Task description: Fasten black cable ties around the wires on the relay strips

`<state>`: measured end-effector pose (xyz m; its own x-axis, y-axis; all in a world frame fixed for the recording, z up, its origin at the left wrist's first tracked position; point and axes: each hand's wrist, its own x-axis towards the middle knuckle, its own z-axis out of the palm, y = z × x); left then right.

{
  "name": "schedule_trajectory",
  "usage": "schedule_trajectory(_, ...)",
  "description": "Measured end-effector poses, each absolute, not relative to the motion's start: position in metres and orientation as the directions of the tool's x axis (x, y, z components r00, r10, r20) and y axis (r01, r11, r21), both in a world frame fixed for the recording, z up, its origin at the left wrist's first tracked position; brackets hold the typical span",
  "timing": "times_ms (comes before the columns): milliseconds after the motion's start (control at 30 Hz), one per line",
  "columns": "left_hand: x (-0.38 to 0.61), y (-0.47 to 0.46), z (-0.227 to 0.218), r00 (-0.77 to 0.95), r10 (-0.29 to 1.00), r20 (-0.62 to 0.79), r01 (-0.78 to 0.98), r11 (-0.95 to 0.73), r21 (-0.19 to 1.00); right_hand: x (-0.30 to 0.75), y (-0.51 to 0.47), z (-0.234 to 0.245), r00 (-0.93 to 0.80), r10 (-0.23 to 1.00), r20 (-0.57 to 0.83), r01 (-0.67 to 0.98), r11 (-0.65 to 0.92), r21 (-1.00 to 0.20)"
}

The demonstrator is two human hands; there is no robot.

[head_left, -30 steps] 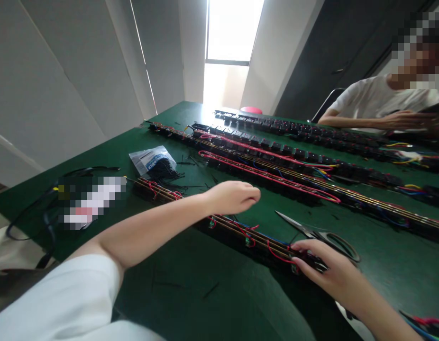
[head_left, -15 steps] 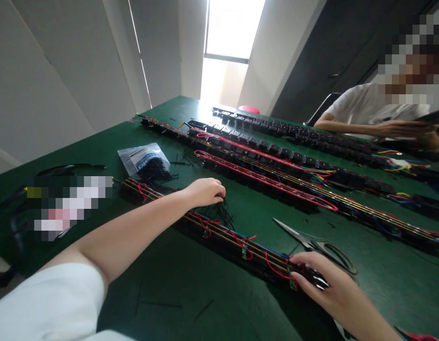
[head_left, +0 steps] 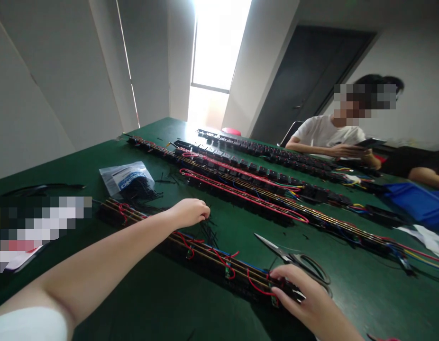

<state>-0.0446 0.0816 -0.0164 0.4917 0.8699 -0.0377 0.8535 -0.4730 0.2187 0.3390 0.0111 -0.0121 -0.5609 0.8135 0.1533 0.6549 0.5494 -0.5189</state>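
My left hand (head_left: 189,211) reaches over a long black strip (head_left: 208,253) with brass-coloured rods and red and blue wires along it. Its fingers are curled together, and whatever is between them is hidden. Just below them is a loose bunch of thin black cable ties (head_left: 208,231). At the strip's near right end, my right hand (head_left: 306,296) grips it with thumb and fingers on opposite sides. Scissors (head_left: 301,263) with dark handles lie just beyond that hand, blades pointing away to the left.
A clear plastic bag (head_left: 130,179) of black ties lies at the strip's far left end. Several more wired strips (head_left: 248,194) stretch across the green table (head_left: 141,303). Blue bins (head_left: 418,203) stand at right. Across the table a person (head_left: 333,137) holds a dark object.
The view has tilted up and turned right, so more of the room and the blue bins show. Both hands keep nearly the same places along the strip.
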Motion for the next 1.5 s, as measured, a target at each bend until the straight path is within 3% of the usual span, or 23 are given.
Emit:
schedule_trajectory(433,-0.044,0.083,-0.021,0.498,0.867,0.035,0.852,-0.496,0.165,0.336,0.013,-0.009,-0.586,0.799,0.133,0.648,0.561,-0.515)
schedule_trajectory(833,-0.041,0.078,-0.015,0.521,0.834,0.181,0.812,-0.549,0.196,0.333,0.015,-0.005,-0.627,0.768,0.131,0.628,0.598,-0.498)
schedule_trajectory(1133,-0.040,0.069,0.008,0.459,0.840,0.290,0.779,-0.537,0.323,0.330,0.013,-0.002,-0.633,0.760,0.147,0.617,0.610,-0.498)
schedule_trajectory(1433,-0.005,0.049,0.044,0.497,0.788,0.362,0.634,-0.615,0.469,0.325,0.014,0.005,-0.622,0.750,0.224,0.567,0.629,-0.532)
schedule_trajectory(1500,0.004,0.047,0.046,0.489,0.784,0.383,0.565,-0.619,0.545,0.324,0.014,0.005,-0.595,0.760,0.262,0.560,0.626,-0.543)
